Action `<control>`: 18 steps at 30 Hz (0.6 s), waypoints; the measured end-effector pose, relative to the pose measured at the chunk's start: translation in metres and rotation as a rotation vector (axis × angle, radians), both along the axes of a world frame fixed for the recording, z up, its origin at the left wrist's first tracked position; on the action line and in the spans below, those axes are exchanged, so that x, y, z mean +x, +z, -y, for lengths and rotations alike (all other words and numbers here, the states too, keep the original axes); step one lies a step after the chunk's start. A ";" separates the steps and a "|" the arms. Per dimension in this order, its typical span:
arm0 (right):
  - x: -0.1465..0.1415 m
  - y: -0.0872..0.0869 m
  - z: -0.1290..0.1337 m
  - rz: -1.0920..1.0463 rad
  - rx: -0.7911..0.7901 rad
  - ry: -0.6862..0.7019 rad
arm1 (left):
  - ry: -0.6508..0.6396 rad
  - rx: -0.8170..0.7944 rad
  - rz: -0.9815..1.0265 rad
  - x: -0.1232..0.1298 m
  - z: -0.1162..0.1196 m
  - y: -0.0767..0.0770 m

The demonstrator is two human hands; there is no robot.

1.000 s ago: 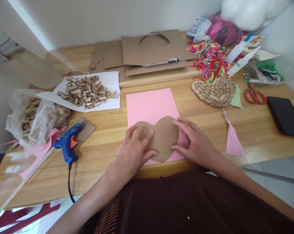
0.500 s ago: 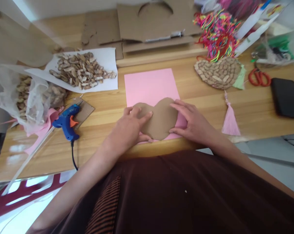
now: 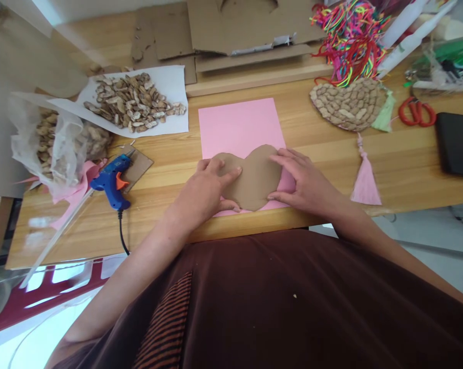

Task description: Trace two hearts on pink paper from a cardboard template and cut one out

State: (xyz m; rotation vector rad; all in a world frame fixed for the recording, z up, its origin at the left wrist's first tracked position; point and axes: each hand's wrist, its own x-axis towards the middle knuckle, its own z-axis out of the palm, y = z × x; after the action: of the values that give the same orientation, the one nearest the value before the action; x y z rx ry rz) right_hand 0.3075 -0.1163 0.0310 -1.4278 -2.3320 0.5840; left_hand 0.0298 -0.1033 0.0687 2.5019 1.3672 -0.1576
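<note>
A brown cardboard heart (image 3: 252,179) lies on a sheet of pink paper (image 3: 241,125) near the table's front edge, its notch facing away from me. My left hand (image 3: 206,189) grips its left side, with one fingertip resting on top and the thumb low by the edge. On the opposite side my right hand (image 3: 304,182) holds the heart's rim, its fingers at the upper right and thumb at the lower right. Part of the pink paper is hidden under the heart and both hands.
To the left are a blue glue gun (image 3: 111,179), a bag of peanuts (image 3: 47,141) and peanut shells (image 3: 133,102) on white paper. At right sit a shell-covered heart (image 3: 349,105) with a pink tassel (image 3: 365,179), red-handled scissors (image 3: 417,111) and a black phone (image 3: 457,144). Cardboard (image 3: 250,25) stands behind.
The camera view has shifted slightly, so everything on the table sits a little higher in the picture. Both hands keep nearly the same hold on the cardboard heart.
</note>
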 end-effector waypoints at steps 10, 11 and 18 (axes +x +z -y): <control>-0.001 0.003 0.001 0.006 0.012 -0.007 | 0.029 0.007 0.036 0.000 0.002 -0.002; -0.001 0.003 0.001 0.007 0.011 -0.008 | 0.031 0.006 0.041 0.000 0.002 -0.002; -0.002 0.003 0.001 0.017 0.007 -0.013 | 0.038 0.012 0.078 -0.001 0.003 -0.003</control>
State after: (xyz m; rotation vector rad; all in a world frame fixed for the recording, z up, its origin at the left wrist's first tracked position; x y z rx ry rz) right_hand 0.3059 -0.1173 0.0339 -1.4493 -2.3338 0.5621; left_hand 0.0283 -0.1062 0.0655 2.4624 1.3868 -0.0432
